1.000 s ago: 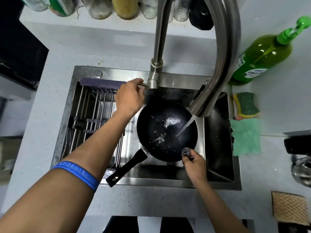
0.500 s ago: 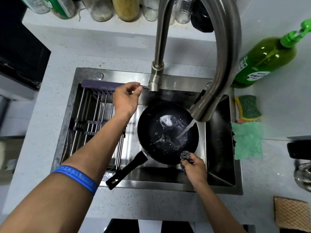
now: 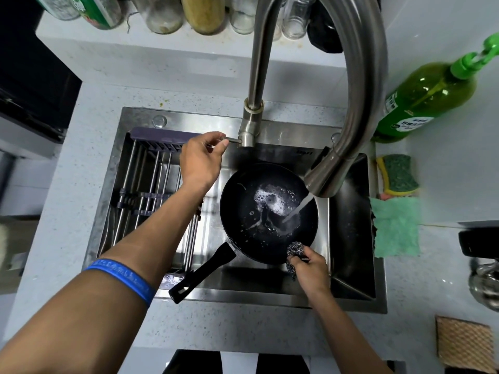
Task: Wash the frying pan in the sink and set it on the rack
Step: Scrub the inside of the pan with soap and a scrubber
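Since a second ago water and foam have spread across the frying pan (image 3: 267, 211) in the sink (image 3: 351, 238). Left hand (image 3: 201, 157) still pinches the tap lever (image 3: 231, 140); right hand (image 3: 310, 268) grips the steel scourer (image 3: 294, 251) at the pan's near rim, so scrubbing looks imminent.

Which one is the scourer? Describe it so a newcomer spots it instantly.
Start at the sink and find the black pan under the running tap. At the pan's near rim, the right hand grips the scourer. It is a shiny ball of tangled steel wire, unlike the flat green sponge and cloth on the counter.
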The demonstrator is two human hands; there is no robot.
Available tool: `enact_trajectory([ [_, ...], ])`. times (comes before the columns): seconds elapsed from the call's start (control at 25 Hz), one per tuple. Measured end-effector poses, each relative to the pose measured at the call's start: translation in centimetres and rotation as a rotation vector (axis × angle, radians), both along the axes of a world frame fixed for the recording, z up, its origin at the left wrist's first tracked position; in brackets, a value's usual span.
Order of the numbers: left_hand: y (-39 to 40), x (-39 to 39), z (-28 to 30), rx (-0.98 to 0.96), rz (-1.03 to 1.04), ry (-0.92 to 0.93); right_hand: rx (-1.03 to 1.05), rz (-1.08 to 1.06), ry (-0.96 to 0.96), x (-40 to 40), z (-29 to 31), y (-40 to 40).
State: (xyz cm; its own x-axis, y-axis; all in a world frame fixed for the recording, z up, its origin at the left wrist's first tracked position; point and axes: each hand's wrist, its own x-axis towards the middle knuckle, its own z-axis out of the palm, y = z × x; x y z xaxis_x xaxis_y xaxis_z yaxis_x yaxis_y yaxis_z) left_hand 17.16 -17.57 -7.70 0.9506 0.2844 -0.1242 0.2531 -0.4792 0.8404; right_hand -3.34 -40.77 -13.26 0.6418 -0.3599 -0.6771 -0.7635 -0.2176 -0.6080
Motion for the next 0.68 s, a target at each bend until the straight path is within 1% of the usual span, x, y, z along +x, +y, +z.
enact_trajectory([
  [0.12, 0.5, 0.1, 0.4, 0.094, -0.057, -0.023, -0.004, -0.008, -0.004, -0.1, -0.2, -0.1],
  [0.28, 0.9, 0.0, 0.3, 0.124, -0.131, -0.075, -0.01, 0.001, -0.021, -0.5, -0.8, -0.3],
  [0.4, 2.6, 0.9, 1.0, 0.193, -0.355, -0.066, -0.005, -0.025, -0.012, -0.8, -1.1, -0.5],
  [0.48, 3.3, 2.5, 1.8, 0.213, -0.459, -0.004, 0.021, -0.021, -0.017, -1.2, -1.4, -0.6],
  [0.56, 3.3, 4.0, 2.0, 0.238, -0.39, 0.075, 0.039, -0.016, -0.026, -1.6, -1.5, -0.9],
  [0.64, 2.7, 3.3, 1.5, 0.222, -0.206, 0.123, 0.025, -0.009, -0.021, -2.0, -1.6, -1.2],
  [0.68, 2.2, 1.8, 1.7, 0.187, -0.118, 0.103, 0.023, -0.005, -0.016, -2.2, -1.6, -1.3],
])
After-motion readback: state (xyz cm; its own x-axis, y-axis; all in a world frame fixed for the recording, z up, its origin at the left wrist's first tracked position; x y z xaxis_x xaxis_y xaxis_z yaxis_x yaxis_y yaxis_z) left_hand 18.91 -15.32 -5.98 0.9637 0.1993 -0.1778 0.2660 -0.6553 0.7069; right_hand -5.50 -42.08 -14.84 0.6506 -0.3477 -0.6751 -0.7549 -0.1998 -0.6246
